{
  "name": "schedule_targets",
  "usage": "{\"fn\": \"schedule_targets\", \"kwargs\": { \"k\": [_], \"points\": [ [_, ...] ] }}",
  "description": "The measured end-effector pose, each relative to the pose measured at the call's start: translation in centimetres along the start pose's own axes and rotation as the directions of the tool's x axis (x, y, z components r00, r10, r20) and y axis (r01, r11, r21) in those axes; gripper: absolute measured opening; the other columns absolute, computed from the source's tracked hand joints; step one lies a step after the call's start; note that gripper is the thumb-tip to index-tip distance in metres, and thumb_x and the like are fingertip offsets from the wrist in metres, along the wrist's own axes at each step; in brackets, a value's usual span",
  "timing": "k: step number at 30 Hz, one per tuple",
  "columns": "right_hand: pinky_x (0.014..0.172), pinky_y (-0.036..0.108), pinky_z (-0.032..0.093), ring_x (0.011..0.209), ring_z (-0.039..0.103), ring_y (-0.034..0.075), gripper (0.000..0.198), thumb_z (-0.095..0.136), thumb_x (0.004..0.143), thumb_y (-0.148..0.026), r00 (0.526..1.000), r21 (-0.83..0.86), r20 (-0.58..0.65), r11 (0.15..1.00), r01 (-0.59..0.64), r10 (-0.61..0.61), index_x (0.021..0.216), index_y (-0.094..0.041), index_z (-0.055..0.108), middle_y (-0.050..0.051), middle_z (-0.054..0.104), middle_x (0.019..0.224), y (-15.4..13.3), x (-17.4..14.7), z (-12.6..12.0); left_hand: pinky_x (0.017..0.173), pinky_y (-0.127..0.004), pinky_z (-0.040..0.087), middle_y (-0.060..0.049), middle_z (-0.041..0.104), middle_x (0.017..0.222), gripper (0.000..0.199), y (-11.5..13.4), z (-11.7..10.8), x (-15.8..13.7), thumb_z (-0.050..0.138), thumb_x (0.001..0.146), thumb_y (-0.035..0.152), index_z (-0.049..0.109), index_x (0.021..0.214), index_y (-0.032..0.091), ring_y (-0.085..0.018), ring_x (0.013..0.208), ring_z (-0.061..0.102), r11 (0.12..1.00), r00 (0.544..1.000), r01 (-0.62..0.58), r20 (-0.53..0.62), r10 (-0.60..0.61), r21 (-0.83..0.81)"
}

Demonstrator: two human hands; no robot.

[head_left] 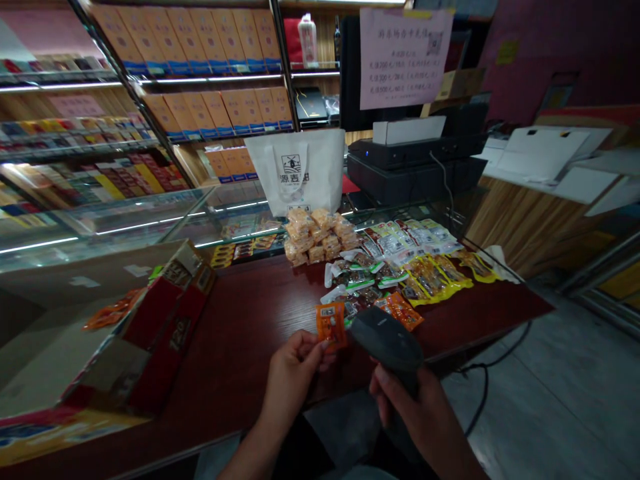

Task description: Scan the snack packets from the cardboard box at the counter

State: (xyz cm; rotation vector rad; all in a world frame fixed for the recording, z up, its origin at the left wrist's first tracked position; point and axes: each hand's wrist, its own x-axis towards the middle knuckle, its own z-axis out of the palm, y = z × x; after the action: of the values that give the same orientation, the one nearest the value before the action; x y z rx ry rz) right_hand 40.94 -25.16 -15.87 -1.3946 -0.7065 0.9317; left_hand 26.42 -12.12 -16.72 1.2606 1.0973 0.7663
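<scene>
Between the thumb and fingers of my left hand point(295, 367) is a small orange snack packet point(331, 325), held up over the dark red counter. My right hand point(407, 400) is wrapped round the handle of a black barcode scanner point(387, 339), whose head points toward the packet. Just behind the scanner lie more orange snack packets point(400, 310). Clear packets with green edges point(353, 277) rest beside them, and yellow-edged packets point(435, 277) are to the right. Farther back sits a pile of wrapped beige snacks point(317, 235).
An open cardboard box point(165, 327) with orange packets inside stands at left on the counter point(240, 327). A white paper bag point(300, 170) stands behind the snacks. The black cash register point(415, 167) is at back right; a cable hangs past the counter's right edge. Stocked shelves line the back.
</scene>
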Motion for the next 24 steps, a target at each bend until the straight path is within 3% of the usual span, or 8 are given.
{"fn": "schedule_targets", "kwargs": {
  "k": [3,7,14,19,24],
  "points": [
    [0.047,0.026,0.045,0.040,0.053,0.013,0.045,0.068,0.080,-0.061,0.985,0.043,-0.170,0.999,0.033,-0.026,0.084,-0.016,0.068,0.001,0.067,0.059,0.0,0.5,-2.1,0.054,-0.023,0.055,-0.003,0.072,0.066,0.042,0.3,1.6,0.9,0.085,0.061,0.043,0.055,0.075,0.017,-0.019,0.061,0.073,0.983,0.982,0.155,0.127,-0.142,-0.098],
    [0.044,0.026,0.046,0.042,0.055,0.013,0.050,0.072,0.077,-0.061,0.950,0.105,-0.312,0.994,0.041,-0.007,0.099,-0.016,0.068,0.000,0.069,0.066,-0.1,0.5,-4.5,0.055,-0.025,0.057,-0.004,0.072,0.069,0.041,0.5,3.6,2.5,0.086,0.063,0.034,0.051,0.077,0.017,-0.020,0.061,0.074,0.955,0.958,0.244,0.198,-0.210,-0.168],
    [0.046,0.026,0.046,0.041,0.054,0.013,0.046,0.071,0.078,-0.061,0.945,0.099,-0.327,0.995,0.008,0.025,0.088,-0.017,0.070,0.000,0.065,0.056,0.7,-0.5,-5.0,0.051,-0.024,0.055,-0.006,0.073,0.079,0.038,0.3,5.3,4.2,0.079,0.074,0.031,0.046,0.089,0.018,-0.020,0.058,0.074,0.956,0.917,0.291,0.297,-0.266,-0.041],
    [0.044,0.025,0.043,0.040,0.053,0.012,0.047,0.072,0.079,-0.060,0.958,0.133,-0.286,0.991,0.004,0.034,0.098,-0.016,0.068,0.001,0.070,0.066,1.5,-0.2,-4.5,0.046,-0.023,0.053,-0.002,0.072,0.072,0.036,0.1,6.1,5.1,0.072,0.080,0.033,0.041,0.094,0.020,-0.018,0.049,0.070,0.958,0.901,0.275,0.325,-0.285,0.079],
    [0.047,0.026,0.045,0.041,0.052,0.012,0.047,0.068,0.082,-0.060,0.970,0.102,-0.241,0.995,0.021,0.005,0.098,-0.016,0.068,0.000,0.067,0.059,1.8,0.1,-4.7,0.037,-0.020,0.047,0.001,0.068,0.058,0.031,0.0,5.3,5.0,0.061,0.087,0.041,0.037,0.092,0.022,-0.017,0.040,0.064,0.954,0.929,0.170,0.283,-0.239,0.247]
  ]
}}
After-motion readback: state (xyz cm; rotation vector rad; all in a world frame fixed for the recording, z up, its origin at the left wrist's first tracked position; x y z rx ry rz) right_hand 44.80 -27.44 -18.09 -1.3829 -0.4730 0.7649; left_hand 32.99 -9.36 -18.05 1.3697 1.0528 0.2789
